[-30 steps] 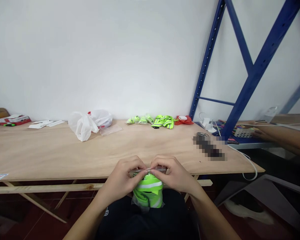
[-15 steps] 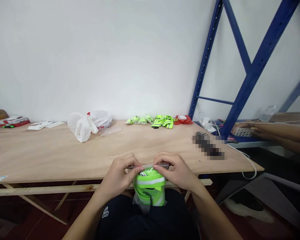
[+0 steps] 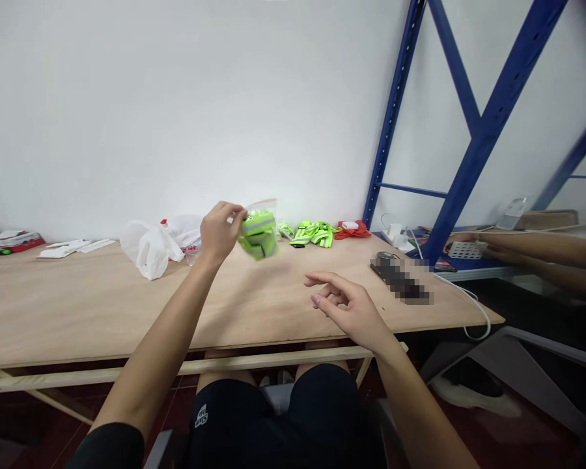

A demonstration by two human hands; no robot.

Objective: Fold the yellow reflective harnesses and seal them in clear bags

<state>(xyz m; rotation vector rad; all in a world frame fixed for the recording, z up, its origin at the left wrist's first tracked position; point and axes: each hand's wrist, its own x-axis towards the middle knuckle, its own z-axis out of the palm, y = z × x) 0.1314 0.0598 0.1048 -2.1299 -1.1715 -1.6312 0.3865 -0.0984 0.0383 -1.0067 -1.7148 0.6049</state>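
Note:
My left hand (image 3: 221,229) pinches the upper left corner of a clear plastic bag and holds it up over the table. Folded inside the bag is a neon-green reflective vest (image 3: 260,236) with silver stripes. My right hand (image 3: 349,307) hovers above the table's front part with fingers bent and apart, holding nothing. Beyond the held bag, more bagged green reflective items (image 3: 285,230) lie by the wall, partly hidden behind it. To their right rests a loose green reflective vest (image 3: 314,233), and next to that a red folded cloth item (image 3: 351,229).
A white plastic bag (image 3: 149,251) lies on the wooden table (image 3: 102,299), left of my left hand. White papers (image 3: 68,247) and a red-and-white packet (image 3: 12,242) are farther left. A blurred-out dark object (image 3: 400,280) sits at right, near a blue rack post (image 3: 469,150). Another person's arm (image 3: 542,247) reaches in at right.
My left hand has carried the bagged vest from my lap up and forward over the table. My right hand has let go of the bag's top edge and opened.

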